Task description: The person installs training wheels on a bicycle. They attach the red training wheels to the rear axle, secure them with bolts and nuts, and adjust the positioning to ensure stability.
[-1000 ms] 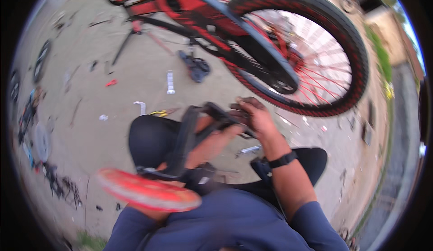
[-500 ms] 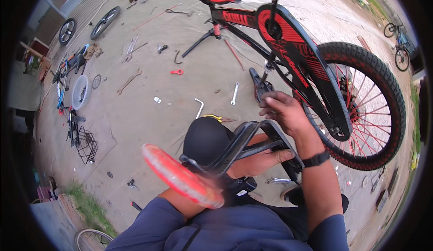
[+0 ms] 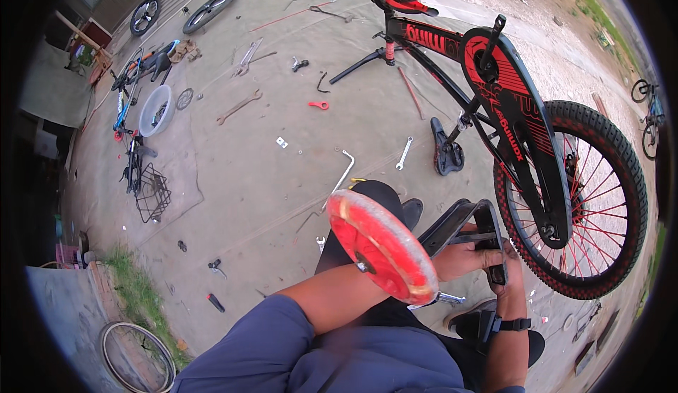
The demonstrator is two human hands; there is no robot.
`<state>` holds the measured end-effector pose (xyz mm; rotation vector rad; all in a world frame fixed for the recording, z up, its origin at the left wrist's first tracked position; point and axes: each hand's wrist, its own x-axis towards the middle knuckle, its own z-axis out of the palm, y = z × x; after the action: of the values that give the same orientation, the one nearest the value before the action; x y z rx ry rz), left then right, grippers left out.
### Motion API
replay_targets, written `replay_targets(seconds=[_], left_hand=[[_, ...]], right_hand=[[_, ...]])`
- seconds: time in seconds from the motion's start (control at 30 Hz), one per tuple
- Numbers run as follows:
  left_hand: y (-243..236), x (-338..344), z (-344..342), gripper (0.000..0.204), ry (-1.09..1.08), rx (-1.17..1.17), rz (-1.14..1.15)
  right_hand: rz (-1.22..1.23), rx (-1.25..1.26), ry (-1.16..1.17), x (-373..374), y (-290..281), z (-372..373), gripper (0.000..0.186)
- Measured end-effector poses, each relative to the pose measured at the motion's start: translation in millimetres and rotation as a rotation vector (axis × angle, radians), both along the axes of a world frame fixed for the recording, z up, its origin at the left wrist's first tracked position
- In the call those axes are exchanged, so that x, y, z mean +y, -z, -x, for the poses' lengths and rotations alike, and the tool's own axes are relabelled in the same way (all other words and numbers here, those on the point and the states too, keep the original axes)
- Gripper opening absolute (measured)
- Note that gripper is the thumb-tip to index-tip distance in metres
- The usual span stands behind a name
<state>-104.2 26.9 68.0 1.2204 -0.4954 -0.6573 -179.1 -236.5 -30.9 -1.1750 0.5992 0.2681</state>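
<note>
A training wheel [image 3: 381, 245], red with a pale worn tread, is fixed to a black metal bracket [image 3: 452, 225] above my lap. My left hand [image 3: 459, 260] is closed round the bracket, its forearm passing behind the wheel. My right hand [image 3: 510, 269] is at the bracket's far end, its fingers bent against it and partly hidden. To the right stands an upturned black and red bicycle [image 3: 505, 103] with a knobby tyre and red spokes. Its black saddle [image 3: 447, 151] rests on the ground.
Scattered on the ground mat are a combination spanner [image 3: 405, 153], a bent socket wrench [image 3: 344, 170], a large spanner [image 3: 240, 107] and a red ring-ended tool [image 3: 318, 105]. At left are a clear plastic tub [image 3: 156, 110], a black wire basket [image 3: 152, 192] and another bicycle [image 3: 127, 93].
My right hand has come down from near the saddle to the bracket. The training wheel has swung round, showing more of its side. The whole view has shifted.
</note>
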Motion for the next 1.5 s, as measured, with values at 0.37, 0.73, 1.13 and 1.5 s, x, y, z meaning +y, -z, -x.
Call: replay_targets(seconds=[0.37, 0.73, 1.13, 1.5], left_hand=[[-7, -5, -10, 0.021, 0.147, -0.114, -0.315], [18, -19, 2, 0.033, 0.031, 0.027, -0.019], [18, -22, 4, 0.035, 0.030, 0.135, 0.001], [13, -21, -1, 0.029, 0.061, 0.106, -0.064]], right_hand=[[0.108, -0.041, 0.273, 11, -23, 17, 0.015], [0.331, -0.233, 0.474, -29, -43, 23, 0.018], [0.612, -0.359, 0.495, -16, -43, -4, 0.013], [0.676, -0.385, 0.492, -18, -42, -5, 0.011]])
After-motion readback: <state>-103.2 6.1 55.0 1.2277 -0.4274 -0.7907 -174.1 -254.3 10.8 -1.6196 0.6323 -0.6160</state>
